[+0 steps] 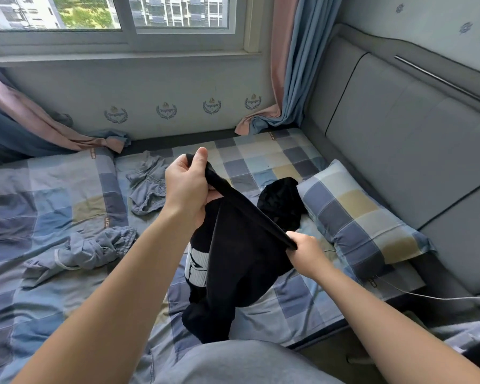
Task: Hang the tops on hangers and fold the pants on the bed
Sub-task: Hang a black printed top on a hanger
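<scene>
Left hand (187,187) and right hand (306,252) each pinch an end of the black garment (233,261), pulling its band taut above the bed (53,189), probably squaring pants for folding.

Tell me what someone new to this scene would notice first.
First, the black garment with a white print, stretched between the left hand and right hand over the checked bed. Then two crumpled grey garments lying to its left, and another black piece beside the pillow.
</scene>
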### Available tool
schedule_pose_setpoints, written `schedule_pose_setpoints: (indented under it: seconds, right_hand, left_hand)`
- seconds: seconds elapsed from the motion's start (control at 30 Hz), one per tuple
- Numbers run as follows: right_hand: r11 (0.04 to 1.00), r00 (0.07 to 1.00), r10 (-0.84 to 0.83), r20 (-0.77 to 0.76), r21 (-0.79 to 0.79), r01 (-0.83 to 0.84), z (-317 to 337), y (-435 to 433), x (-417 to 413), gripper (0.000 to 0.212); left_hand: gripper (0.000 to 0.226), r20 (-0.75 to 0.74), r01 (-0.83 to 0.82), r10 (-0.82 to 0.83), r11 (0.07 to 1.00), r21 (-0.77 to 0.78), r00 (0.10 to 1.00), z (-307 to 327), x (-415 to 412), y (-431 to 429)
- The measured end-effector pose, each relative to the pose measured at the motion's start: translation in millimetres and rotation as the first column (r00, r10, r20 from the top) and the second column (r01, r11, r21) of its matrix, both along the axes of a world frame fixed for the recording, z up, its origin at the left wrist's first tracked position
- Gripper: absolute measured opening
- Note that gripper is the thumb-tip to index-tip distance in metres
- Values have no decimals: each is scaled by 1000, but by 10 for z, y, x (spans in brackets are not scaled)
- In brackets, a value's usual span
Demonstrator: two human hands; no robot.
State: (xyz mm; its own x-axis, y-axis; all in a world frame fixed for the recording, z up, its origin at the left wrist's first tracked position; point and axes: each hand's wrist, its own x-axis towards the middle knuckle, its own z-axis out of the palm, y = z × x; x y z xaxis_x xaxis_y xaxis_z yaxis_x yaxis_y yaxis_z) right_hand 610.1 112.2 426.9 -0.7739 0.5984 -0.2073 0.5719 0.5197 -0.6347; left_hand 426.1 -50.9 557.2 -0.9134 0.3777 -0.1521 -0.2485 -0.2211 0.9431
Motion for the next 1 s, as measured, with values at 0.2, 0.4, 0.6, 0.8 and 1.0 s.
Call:
schedule_pose_setpoints:
  seconds: [0.2, 0.4, 0.6, 0.8, 1.0]
  right_hand:
    - [976, 971, -159, 180, -122, 182, -62, 350, 252, 26]
    - [899, 974, -203, 100, -374, 226, 386, 409, 80, 26]
    - [661, 914, -405, -30, -700, 271, 685, 133, -223, 28]
    - [583, 852, -458, -255, -810, 71, 1124, -13, -357, 30]
    - [581, 767, -480, -426, -809, -86, 1453, -95, -382, 29]
  left_hand:
    - [25, 57, -20, 20, 1000, -3, 998, -161, -128, 31]
    - [6, 56, 227, -220, 960, -162, 974, -333, -84, 130]
    - [8, 53, 533, -550, 773, -346, 833, -482, 267, 164]
    - [29, -27, 602, -737, 573, -557, 676, -738, 507, 211]
    - [41, -139, 522, -698, 639, -565, 703, -936, 664, 320]
